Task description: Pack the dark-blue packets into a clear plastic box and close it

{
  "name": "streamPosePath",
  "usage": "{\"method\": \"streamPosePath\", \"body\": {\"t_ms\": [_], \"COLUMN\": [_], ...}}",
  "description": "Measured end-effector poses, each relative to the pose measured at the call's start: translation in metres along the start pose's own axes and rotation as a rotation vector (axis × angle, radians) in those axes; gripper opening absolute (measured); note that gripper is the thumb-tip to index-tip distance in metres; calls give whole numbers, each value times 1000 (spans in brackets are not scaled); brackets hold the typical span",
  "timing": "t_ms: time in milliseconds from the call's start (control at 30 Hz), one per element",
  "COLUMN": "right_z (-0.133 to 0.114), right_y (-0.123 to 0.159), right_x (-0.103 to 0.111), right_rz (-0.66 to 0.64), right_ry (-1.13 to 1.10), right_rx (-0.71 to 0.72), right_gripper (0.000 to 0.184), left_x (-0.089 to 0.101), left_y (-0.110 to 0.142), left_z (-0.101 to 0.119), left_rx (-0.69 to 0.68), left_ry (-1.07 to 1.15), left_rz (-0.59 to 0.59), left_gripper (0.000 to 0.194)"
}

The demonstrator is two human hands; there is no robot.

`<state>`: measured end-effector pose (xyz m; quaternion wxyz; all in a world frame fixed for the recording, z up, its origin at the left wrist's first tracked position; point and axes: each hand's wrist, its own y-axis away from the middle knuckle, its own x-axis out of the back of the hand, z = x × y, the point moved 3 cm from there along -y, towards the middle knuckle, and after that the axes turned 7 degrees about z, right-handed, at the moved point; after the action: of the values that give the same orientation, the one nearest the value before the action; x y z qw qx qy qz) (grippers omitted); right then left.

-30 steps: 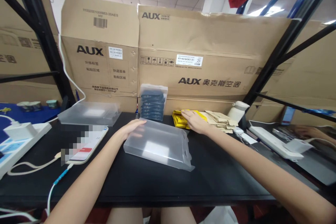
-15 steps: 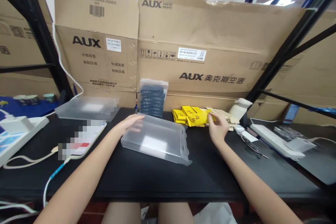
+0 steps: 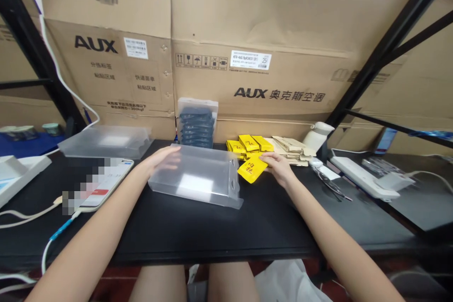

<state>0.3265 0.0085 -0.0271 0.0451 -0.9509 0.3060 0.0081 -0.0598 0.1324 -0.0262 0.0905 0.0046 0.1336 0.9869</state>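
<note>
My left hand [image 3: 158,161] grips the left end of a translucent plastic box [image 3: 217,170], its fingers showing faintly through the wall. The box lies on its side on the black table, with its flapped open end to the right. Between the thumb and fingers of my right hand [image 3: 283,169] is a yellow packet [image 3: 251,171] with dark characters, just right of that open end. Behind it sits a pile of yellow packets [image 3: 247,141]. Beige packets [image 3: 288,146] lie to the right of the pile.
Upright at the back stands a clear box of dark blue packets [image 3: 196,125]. Another translucent box [image 3: 106,141] lies back left, near a phone [image 3: 109,184] with cables. A white bottle [image 3: 318,137], glasses [image 3: 331,183] and a power strip [image 3: 364,179] are at right. Cardboard [image 3: 283,23] walls the back.
My right hand has drawn one yellow packet off the pile, forward and left towards the box. The left hand keeps its hold on the box. The camera view has shifted slightly.
</note>
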Motion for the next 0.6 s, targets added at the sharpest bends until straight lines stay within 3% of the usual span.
{"method": "streamPosePath", "body": {"t_ms": [300, 600], "right_z": [1, 3], "right_y": [7, -4], "right_x": [-7, 1], "right_rz": [-84, -57], "right_ry": [32, -56], "right_rx": [-73, -106], "right_gripper": [29, 18], "left_x": [-1, -1], "left_y": [1, -1], "left_z": [1, 1], "left_rx": [11, 1], "left_ry": [-47, -59], "left_rz": [-11, -27], "left_gripper": [46, 44]}}
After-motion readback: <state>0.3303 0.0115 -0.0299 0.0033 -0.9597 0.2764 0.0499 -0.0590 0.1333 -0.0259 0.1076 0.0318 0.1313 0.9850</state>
